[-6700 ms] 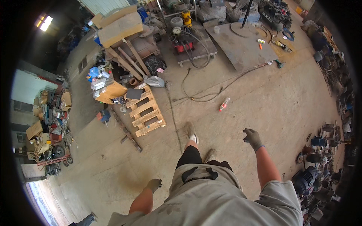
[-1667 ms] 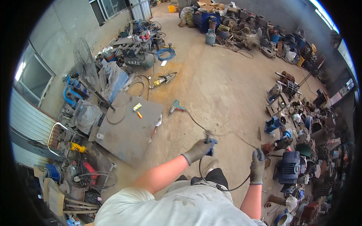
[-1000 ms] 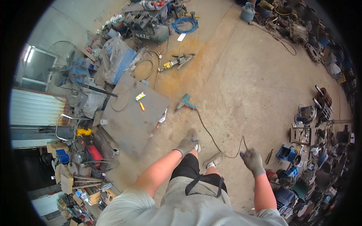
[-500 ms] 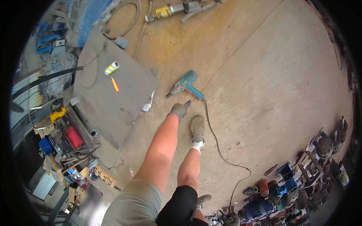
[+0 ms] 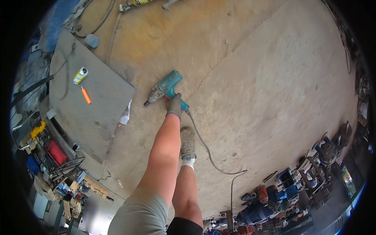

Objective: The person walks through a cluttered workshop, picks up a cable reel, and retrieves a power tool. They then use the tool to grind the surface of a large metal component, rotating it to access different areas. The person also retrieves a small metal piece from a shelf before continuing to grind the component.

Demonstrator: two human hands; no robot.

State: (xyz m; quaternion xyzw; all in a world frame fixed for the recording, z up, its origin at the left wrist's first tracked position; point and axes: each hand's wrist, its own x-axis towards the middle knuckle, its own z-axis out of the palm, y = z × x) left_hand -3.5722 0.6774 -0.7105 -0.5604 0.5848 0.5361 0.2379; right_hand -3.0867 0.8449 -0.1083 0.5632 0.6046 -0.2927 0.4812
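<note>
A teal and grey corded impact wrench [image 5: 162,85] lies on the concrete floor in front of me, its dark socket end pointing to the lower left. My left hand [image 5: 174,106], in a grey glove, is wrapped around its handle. The bare forearm comes up from a grey-green sleeve at the lower edge. From the handle's base a dark power cord [image 5: 206,148] trails over the floor to the right and back toward me. My right hand is out of view. Just below the gloved hand stands my shoe [image 5: 188,140].
To the left lies a flat grey metal sheet [image 5: 100,102] with a paint roller [image 5: 83,84] on it. A white rag [image 5: 125,114] sits at its edge. Motors and metal parts [image 5: 256,209] crowd the lower right. A blue-grey block [image 5: 92,40] is at the upper left.
My left hand has moved from beside the wrench onto its handle and closed around it. The view has shifted, so the floor items appear further left.
</note>
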